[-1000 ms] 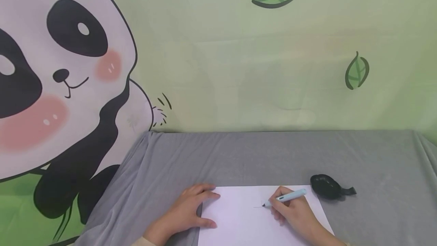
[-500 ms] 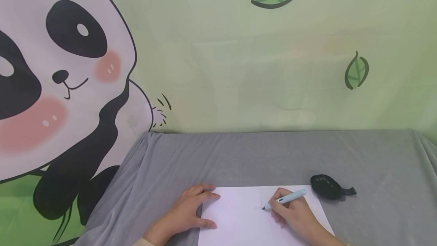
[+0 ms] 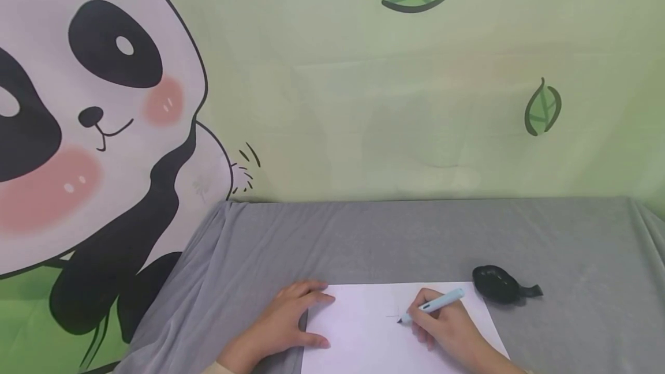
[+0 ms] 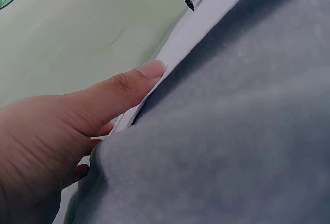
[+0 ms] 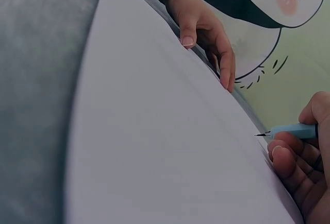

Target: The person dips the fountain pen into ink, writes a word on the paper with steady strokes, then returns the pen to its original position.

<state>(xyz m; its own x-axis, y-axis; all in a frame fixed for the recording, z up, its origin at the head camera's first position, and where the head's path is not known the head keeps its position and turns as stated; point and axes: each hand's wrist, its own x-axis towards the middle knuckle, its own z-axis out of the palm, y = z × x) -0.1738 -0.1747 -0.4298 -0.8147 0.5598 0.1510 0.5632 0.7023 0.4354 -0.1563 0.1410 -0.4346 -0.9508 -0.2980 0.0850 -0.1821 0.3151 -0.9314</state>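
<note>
A white sheet of paper (image 3: 358,345) lies on the grey cloth. My right hand (image 3: 451,328) pinches a light blue fountain pen (image 3: 441,300) between thumb and fingers, its dark nib at the sheet's surface. Beside the nib are thin pencil-fine lines (image 3: 392,316), one horizontal and one faint upright crossing it. At the sheet's left edge rests my left hand (image 3: 277,321), thumb and fingers spread, with their tips on the paper. The left wrist view shows the thumb (image 4: 152,69) lying on the paper's edge. In the right wrist view, the nib (image 5: 263,134) points left over the sheet.
To the right of the paper's far corner sits a glossy black rounded object (image 3: 496,284) with a short flared neck. Grey cloth (image 3: 395,235) covers the table. Behind it hangs a green backdrop (image 3: 332,103) printed with a panda and leaves.
The pen tip has moved down the sheet and slightly left, with a faint upright line now showing across the horizontal one. My left hand has stayed in place.
</note>
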